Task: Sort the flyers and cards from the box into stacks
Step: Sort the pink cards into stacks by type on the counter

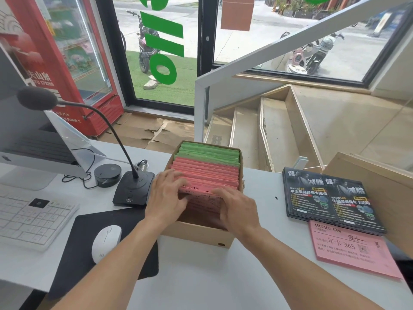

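Reaching into the cardboard box [196, 233], both hands have their fingers curled into the upright pink cards [207, 175]: the left hand [166, 196] pinches the left edge of the front cards, and the right hand [238, 209] holds their top right edge. Both forearms stretch forward over the white desk [201, 283]. Green cards [210, 153] fill the back of the box. Right of it lie two stacks of black flyers [330, 198] and a pink stack [350, 247] reading "AVOCADO GYM" and "365".
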`<action>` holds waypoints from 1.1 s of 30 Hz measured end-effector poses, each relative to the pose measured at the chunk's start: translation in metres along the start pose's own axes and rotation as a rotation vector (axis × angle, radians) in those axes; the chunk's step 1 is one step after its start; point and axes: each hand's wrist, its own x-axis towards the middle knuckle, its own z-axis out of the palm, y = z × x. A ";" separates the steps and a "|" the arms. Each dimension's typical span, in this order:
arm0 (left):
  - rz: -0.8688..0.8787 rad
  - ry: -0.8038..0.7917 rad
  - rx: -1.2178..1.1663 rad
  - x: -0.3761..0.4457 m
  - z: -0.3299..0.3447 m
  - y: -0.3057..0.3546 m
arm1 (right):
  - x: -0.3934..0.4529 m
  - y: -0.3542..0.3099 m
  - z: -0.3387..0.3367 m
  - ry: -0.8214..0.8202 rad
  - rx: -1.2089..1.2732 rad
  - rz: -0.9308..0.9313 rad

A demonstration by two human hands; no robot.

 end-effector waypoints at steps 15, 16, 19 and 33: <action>0.048 -0.210 -0.802 -0.028 0.010 0.173 | -0.084 0.116 -0.178 0.153 0.659 0.561; 0.024 -0.250 -0.812 -0.036 0.027 0.184 | -0.100 0.128 -0.181 0.128 0.665 0.607; -0.055 -0.339 -0.834 -0.058 0.070 0.209 | -0.146 0.161 -0.181 0.069 0.658 0.701; -0.522 -0.410 -0.968 -0.118 0.126 0.257 | -0.228 0.226 -0.139 -0.162 0.712 0.826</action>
